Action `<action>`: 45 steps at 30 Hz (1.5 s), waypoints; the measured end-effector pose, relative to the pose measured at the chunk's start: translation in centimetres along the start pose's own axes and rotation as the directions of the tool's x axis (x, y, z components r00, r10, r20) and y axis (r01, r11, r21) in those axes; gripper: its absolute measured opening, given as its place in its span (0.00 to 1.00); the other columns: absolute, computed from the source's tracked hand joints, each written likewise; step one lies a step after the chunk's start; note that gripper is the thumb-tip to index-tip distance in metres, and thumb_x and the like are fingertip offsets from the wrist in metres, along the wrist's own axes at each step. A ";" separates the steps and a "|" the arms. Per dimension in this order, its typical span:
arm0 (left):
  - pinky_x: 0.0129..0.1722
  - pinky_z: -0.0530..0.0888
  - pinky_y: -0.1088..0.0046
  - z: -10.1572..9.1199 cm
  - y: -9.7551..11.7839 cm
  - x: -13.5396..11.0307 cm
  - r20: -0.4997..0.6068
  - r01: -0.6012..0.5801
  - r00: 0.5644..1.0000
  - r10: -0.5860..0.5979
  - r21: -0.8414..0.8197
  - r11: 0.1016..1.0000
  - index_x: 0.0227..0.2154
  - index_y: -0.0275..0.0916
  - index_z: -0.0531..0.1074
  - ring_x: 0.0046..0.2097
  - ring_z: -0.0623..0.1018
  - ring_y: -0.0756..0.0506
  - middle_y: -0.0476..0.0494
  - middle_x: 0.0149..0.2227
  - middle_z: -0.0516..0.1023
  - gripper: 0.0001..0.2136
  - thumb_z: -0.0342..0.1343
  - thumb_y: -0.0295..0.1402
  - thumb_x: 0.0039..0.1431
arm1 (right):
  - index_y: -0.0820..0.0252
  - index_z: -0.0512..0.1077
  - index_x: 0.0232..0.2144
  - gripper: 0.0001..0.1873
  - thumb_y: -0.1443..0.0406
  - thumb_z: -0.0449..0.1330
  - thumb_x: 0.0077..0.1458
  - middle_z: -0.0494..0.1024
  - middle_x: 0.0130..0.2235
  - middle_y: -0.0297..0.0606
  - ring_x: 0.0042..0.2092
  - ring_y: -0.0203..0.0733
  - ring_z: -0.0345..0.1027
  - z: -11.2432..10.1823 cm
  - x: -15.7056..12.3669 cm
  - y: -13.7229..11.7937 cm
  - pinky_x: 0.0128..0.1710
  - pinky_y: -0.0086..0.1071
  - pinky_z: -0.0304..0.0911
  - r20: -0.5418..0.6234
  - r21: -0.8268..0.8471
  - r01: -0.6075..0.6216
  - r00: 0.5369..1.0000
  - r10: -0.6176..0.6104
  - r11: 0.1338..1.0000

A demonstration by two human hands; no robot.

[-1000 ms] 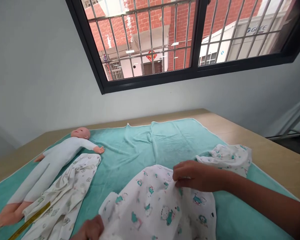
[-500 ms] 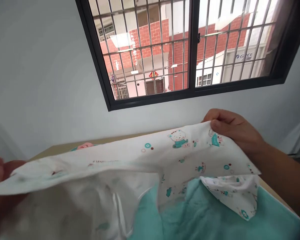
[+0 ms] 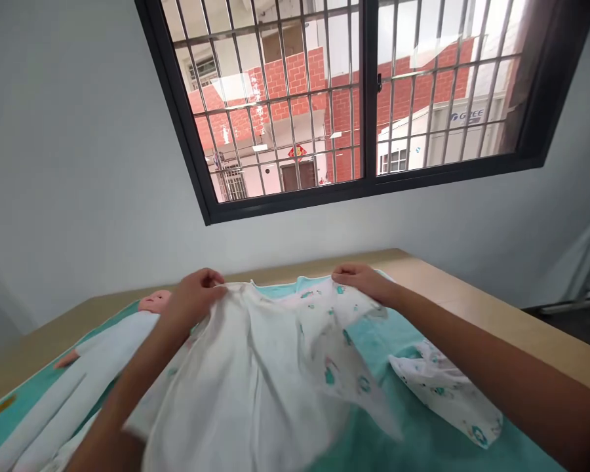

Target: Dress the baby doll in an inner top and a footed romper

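over the towel, left hand and right hand grip garment, lengthwise toward window.

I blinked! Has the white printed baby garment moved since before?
Yes: the white printed baby garment went farther away, reaching the teal towel's far edge.

A baby doll in a white suit lay on its back at the left of a teal towel, which covered a wooden bench. A small printed garment lay crumpled on the towel's right part. Behind, a barred, black-framed window in a pale wall showed a red brick building.
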State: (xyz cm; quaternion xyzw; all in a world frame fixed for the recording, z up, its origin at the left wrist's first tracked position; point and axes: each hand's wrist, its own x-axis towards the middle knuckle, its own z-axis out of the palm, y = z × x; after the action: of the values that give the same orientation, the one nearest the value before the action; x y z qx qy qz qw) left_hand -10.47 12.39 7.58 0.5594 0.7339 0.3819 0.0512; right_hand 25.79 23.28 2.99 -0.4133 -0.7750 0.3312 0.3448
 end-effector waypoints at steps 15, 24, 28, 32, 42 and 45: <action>0.48 0.66 0.51 18.7 -9.2 -0.4 0.147 0.045 0.981 -0.124 0.449 0.892 0.50 0.31 0.66 0.55 0.68 0.30 0.26 0.52 0.71 0.21 0.41 0.42 0.64 | 0.61 0.70 0.44 0.20 0.57 0.61 0.52 0.71 0.49 0.49 0.51 0.56 0.62 13.9 0.5 7.2 0.45 0.42 0.58 -0.157 -0.625 -0.216 0.976 0.150 0.750; 0.38 0.67 0.66 17.8 -10.7 0.6 0.145 0.058 0.985 -0.089 0.207 0.977 0.40 0.39 0.72 0.41 0.77 0.39 0.36 0.37 0.79 0.12 0.46 0.36 0.60 | 0.57 0.68 0.52 0.33 0.51 0.65 0.45 0.61 0.62 0.48 0.62 0.58 0.50 13.2 -2.3 8.3 0.56 0.46 0.53 0.006 -0.612 -0.009 1.000 0.016 0.791; 0.32 0.67 0.71 15.4 -10.0 0.7 0.087 0.096 0.991 -0.100 0.050 0.994 0.36 0.39 0.72 0.34 0.76 0.43 0.43 0.31 0.78 0.11 0.47 0.38 0.59 | 0.58 0.73 0.32 0.09 0.62 0.55 0.57 0.75 0.44 0.43 0.47 0.47 0.65 12.8 -1.9 8.6 0.45 0.36 0.57 -0.142 -0.548 -0.051 0.989 -0.033 0.835; 0.29 0.68 0.74 12.6 -9.6 0.4 -0.018 0.159 0.986 -0.163 -0.126 0.979 0.38 0.37 0.71 0.32 0.75 0.45 0.45 0.29 0.76 0.15 0.50 0.42 0.54 | 0.59 0.68 0.25 0.19 0.54 0.48 0.59 0.72 0.27 0.35 0.31 0.39 0.64 11.7 -0.5 9.9 0.32 0.30 0.57 -0.399 -0.173 -0.221 0.907 0.136 0.960; 0.40 0.72 0.63 16.4 -12.1 -2.3 -0.159 0.003 0.987 -0.012 -0.054 0.999 0.38 0.35 0.72 0.39 0.74 0.41 0.40 0.35 0.75 0.14 0.49 0.40 0.56 | 0.61 0.71 0.41 0.13 0.68 0.53 0.53 0.76 0.43 0.46 0.44 0.50 0.68 7.5 -0.5 13.9 0.45 0.40 0.60 -0.573 -0.232 -0.374 0.799 0.185 0.898; 0.51 0.69 0.58 17.3 -11.1 -3.3 -0.193 -0.389 0.887 0.420 0.180 0.903 0.41 0.35 0.72 0.48 0.72 0.39 0.35 0.44 0.75 0.13 0.46 0.34 0.61 | 0.61 0.71 0.45 0.18 0.73 0.50 0.54 0.72 0.52 0.47 0.54 0.53 0.62 8.8 -0.9 11.3 0.56 0.45 0.53 -0.464 -0.533 -0.116 0.868 -0.175 0.838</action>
State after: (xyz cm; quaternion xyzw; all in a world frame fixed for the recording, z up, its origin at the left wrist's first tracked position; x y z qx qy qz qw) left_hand -9.25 17.35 -12.62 0.6552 0.6261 0.3944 -0.1522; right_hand 23.71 25.47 -11.10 -0.5522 -0.7283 -0.0255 0.4050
